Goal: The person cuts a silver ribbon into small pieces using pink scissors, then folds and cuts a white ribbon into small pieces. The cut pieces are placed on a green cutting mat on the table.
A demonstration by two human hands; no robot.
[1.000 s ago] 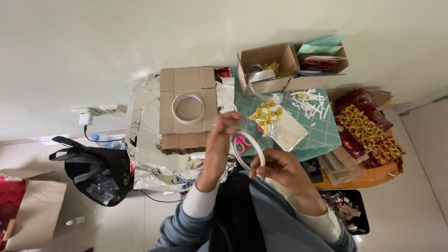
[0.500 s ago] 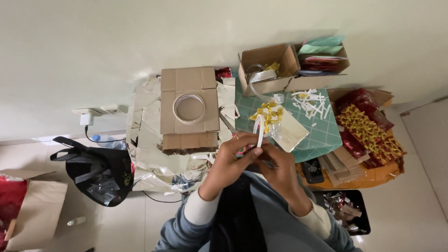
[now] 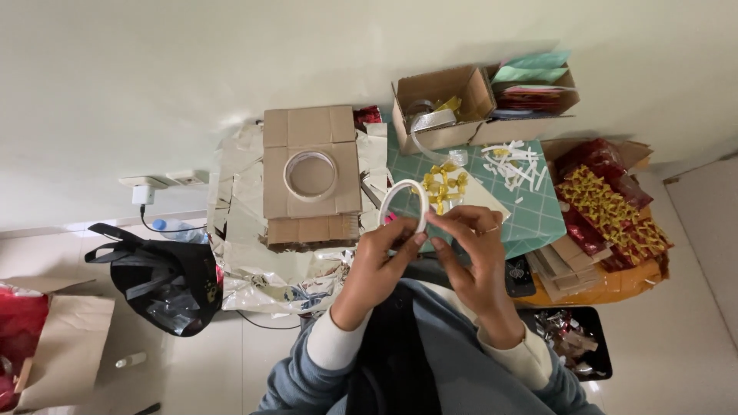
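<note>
Half a second ago both hands were bunched together low over the lap with the tape roll seen nearly edge-on as a thin white strip; now the roll is lifted and turned so its open ring faces up, and the hands sit a little apart beneath it. The left hand has its grip closed on the roll's lower rim, fingers pinching it from the left. The right hand has its grip closed on the same rim from the right, thumb and forefinger touching it.

There is one tape roll in the hands, and a second, wider roll lies flat on the one flattened cardboard sheet on the floor. Two open cardboard boxes stand side by side at the far edge of the green cutting mat. One black bag lies on the floor to the left, beside crumpled silver foil.

The held roll is a thin white ring with a pale inner face, standing upright and slightly tilted, held in the air over the near left corner of the green mat, in front of a cluster of small yellow pieces.
</note>
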